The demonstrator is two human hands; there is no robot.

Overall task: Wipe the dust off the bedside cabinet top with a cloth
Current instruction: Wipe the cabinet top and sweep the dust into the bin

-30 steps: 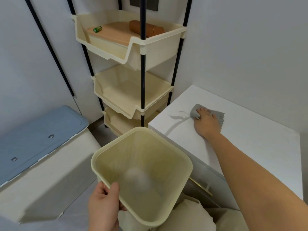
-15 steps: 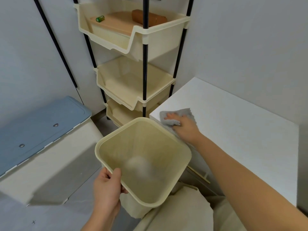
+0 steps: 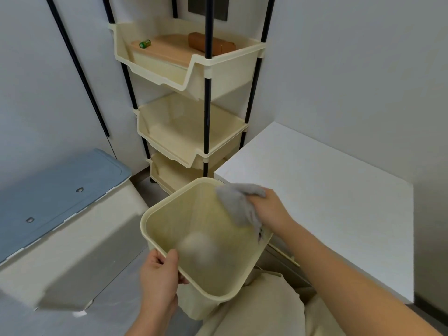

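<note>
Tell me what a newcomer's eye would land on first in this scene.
First, the cream bin at centre, its rim gripped by the left hand while the right hand holds a grey cloth over its far corner. Next, the white cabinet top at right and the three-tier rack behind.

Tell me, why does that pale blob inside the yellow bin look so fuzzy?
Head view: the pale blob in the bin is smeared, with no sharp edge, so what it is cannot be told. The grey cloth is slightly soft too; the shelf rack stays crisp. Wide-angle bending leans the rack's poles.
</note>
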